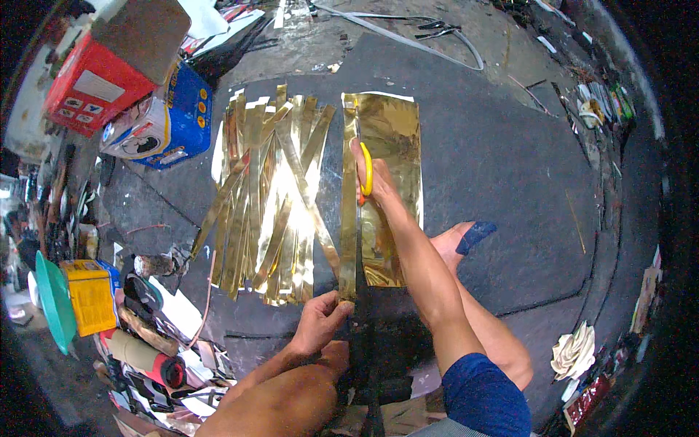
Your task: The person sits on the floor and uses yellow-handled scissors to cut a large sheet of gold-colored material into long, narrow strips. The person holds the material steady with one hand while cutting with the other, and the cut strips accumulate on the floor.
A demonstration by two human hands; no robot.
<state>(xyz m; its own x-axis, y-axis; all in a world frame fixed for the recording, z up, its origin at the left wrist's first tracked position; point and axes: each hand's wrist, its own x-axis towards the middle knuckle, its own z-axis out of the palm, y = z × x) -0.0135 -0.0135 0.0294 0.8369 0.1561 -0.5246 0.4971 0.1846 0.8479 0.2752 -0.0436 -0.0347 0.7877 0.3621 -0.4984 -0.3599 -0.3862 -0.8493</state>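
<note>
My right hand (379,177) grips a pair of scissors (367,175) by its yellow and orange handles. It rests over a shiny gold foil sheet (399,127) laid flat on the dark floor. The blades are near the sheet's far end and hard to make out. A long narrow gold strip (349,240) runs along the sheet's left side. At that strip's near end, my left hand (320,321) pinches it between thumb and fingers. To the left lies a loose pile of gold strips (280,197), several of them crossing at angles.
A red box (98,84) and a blue box (186,113) stand at the far left. Nearer are a green dish (54,302), a yellow container (89,295) and scattered scraps. A grey strap (408,36) lies at the back, and crumpled cream material (574,352) at the right.
</note>
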